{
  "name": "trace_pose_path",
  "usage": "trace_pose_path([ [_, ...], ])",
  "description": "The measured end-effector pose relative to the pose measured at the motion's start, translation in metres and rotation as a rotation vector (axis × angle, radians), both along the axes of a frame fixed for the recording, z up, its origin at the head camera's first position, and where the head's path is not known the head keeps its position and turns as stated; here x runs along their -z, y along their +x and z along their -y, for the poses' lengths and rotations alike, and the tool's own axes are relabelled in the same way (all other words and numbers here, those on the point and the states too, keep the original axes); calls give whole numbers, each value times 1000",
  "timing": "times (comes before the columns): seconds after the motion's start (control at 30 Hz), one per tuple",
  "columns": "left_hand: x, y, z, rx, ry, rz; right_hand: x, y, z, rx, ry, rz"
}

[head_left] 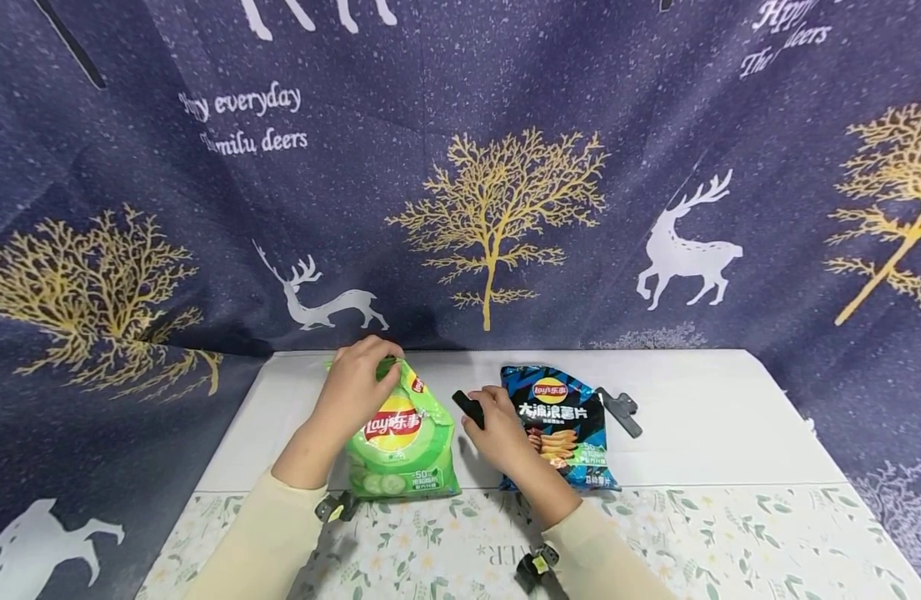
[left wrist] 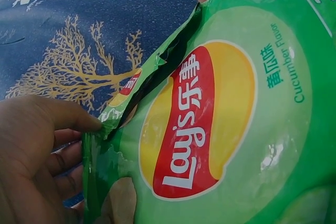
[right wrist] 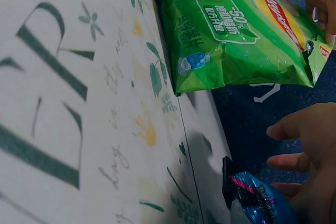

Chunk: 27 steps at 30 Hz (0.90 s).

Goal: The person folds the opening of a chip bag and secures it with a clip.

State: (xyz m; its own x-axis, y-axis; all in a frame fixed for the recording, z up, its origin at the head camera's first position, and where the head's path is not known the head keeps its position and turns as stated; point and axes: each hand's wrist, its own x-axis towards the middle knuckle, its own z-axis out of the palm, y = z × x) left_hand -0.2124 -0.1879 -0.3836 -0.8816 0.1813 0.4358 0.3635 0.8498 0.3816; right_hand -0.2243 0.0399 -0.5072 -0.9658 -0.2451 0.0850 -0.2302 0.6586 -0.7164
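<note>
A green Lay's chip bag [head_left: 400, 450], cucumber flavor, stands slightly tilted on the left, its top edge folded over. At its top left corner my left hand [head_left: 362, 379] pinches the fold; in the left wrist view the thumb [left wrist: 79, 116] presses on the folded edge. My right hand [head_left: 498, 429] is over a black bag clip [head_left: 468, 407] between the two bags and hides part of it. In the right wrist view the fingers [right wrist: 289, 162] are spread from the thumb, with nothing seen between them. Whether they touch the clip I cannot tell.
A blue and black Lay's chip bag [head_left: 558, 417] lies to the right, partly behind my right forearm. Beyond it is a second black clip [head_left: 621, 412]. The table [head_left: 715, 425] is white at the back, with a floral cover [head_left: 700, 542] in front. A dark blue curtain [head_left: 490, 67] hangs behind.
</note>
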Motion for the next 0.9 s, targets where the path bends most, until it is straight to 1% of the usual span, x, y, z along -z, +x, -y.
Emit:
trace_pose_path([
  [0.23,1,-1,0,11,1,-16,4,-3,3,-2,48,50],
  [0.43,-1,0,-1,15,2,-10,10,-4,7,10,92,53],
  [0.57,-2,0,-1,13,-2,0,13,-6,9,5,146,35],
  [0.73,-2,0,-1,11,0,3,12,-6,11,-9,199,24],
  [0.9,-1,-1,-1,15,-1,-2,9,-7,12,-21,239,-42],
])
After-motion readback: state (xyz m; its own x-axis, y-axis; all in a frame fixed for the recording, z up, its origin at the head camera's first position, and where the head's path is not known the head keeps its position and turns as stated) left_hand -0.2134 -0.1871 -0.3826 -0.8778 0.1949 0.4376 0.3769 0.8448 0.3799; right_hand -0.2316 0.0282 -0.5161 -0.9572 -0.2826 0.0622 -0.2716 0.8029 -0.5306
